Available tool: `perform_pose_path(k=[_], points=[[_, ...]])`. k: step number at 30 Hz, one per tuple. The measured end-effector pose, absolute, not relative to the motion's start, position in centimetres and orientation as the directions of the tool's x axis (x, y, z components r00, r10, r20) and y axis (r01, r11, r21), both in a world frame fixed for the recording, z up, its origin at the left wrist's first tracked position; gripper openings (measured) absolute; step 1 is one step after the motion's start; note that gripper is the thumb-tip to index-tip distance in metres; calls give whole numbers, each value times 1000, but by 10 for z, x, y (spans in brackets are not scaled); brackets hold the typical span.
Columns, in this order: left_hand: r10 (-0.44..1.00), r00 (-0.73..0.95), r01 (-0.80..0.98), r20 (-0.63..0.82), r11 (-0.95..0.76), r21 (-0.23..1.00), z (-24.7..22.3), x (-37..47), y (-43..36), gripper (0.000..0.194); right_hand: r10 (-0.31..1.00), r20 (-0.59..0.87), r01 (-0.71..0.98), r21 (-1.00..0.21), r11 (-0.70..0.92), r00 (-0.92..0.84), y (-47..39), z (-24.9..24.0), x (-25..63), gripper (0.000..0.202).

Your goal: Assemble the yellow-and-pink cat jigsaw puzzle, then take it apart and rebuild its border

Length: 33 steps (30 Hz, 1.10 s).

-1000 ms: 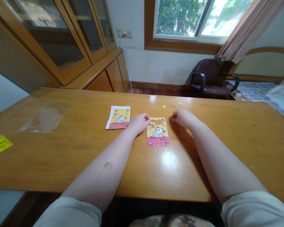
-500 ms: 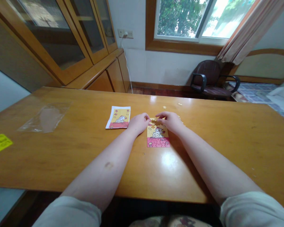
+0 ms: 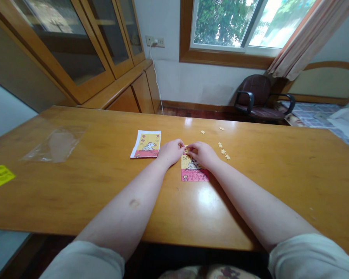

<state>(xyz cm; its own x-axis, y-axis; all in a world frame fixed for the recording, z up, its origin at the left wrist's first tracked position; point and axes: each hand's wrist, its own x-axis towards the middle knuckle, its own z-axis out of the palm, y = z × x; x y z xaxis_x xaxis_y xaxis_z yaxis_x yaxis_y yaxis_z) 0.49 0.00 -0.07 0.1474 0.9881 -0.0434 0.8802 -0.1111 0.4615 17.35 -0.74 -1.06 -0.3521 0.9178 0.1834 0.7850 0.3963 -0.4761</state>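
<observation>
A small jigsaw puzzle (image 3: pixel 194 175) lies flat on the table, yellow above and pink below, with a white cartoon animal in the middle. At its upper left edge, my left hand (image 3: pixel 172 151) rests with thumb and forefinger pinched together; what they hold, if anything, is too small to make out. My right hand (image 3: pixel 203 153) is over the puzzle's upper part, its fingers closed close to the left fingertips and hiding much of the yellow area. Left of my hands lies a reference picture (image 3: pixel 147 145) showing the same design.
Several loose puzzle pieces (image 3: pixel 223 151) lie right of the puzzle. Another loose piece (image 3: pixel 203 132) is near the table's far edge, by a small pair (image 3: pixel 221 128). A clear plastic bag (image 3: pixel 58 145) and a yellow label (image 3: pixel 0 177) are at the left of the wooden table (image 3: pixel 104 186).
My right hand has moved left across the puzzle's top, towards my left fingertips, uncovering loose pieces on the right. My left hand has stayed nearly still.
</observation>
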Motion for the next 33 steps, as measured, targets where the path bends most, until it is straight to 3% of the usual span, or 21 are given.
perform_pose_path(k=[4, 9, 21, 33], points=[[989, 144, 877, -46, -106, 469, 1, 5, -1, 22, 875, 235, 827, -295, 478, -422, -14, -2, 178, 27], [988, 152, 874, -38, -116, 472, 0, 5, 0, 20, 810, 143, 807, -91, 583, -569, -27, 12, 180, 39], [986, 157, 884, -57, -115, 454, -1, 5, 0, 22, 856, 42, 855, -35, 517, -516, -31, 14, 171, 40], [984, 170, 879, -56, -126, 459, -1, 5, 0, 22, 869, 73, 869, -45, 493, -489, -30, 12, 170, 41]])
